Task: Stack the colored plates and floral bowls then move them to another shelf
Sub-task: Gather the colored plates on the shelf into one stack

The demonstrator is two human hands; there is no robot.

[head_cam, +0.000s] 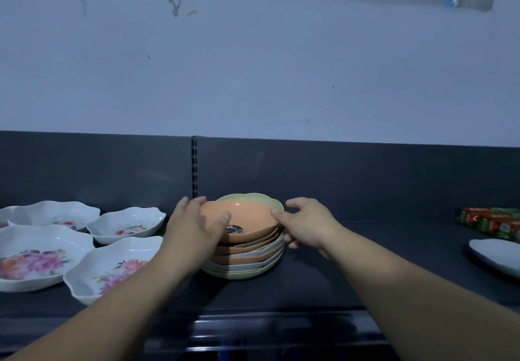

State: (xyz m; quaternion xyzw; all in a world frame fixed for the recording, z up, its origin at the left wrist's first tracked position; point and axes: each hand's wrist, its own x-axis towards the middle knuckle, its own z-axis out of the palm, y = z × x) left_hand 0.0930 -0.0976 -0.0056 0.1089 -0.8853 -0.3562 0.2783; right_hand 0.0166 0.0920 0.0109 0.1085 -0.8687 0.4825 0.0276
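A stack of colored plates (247,259) in orange, green and pale grey stands on the dark shelf (351,270) at the centre. An orange plate (244,215) with a dark sticker lies on top, with a green plate (254,198) tilted behind it. My left hand (194,228) grips the left rim of the orange top plate, thumb over its edge. My right hand (305,222) pinches the right rim, fingers beside the stack. Several white floral bowls (42,256) (126,221) (104,270) (56,214) lie spread out on the shelf to the left.
A red and green box (489,221) lies at the far right, with a pale plate (498,256) in front of it. A dark back panel with a slotted upright (194,169) rises behind the shelf. Above it are a white wall and a window.
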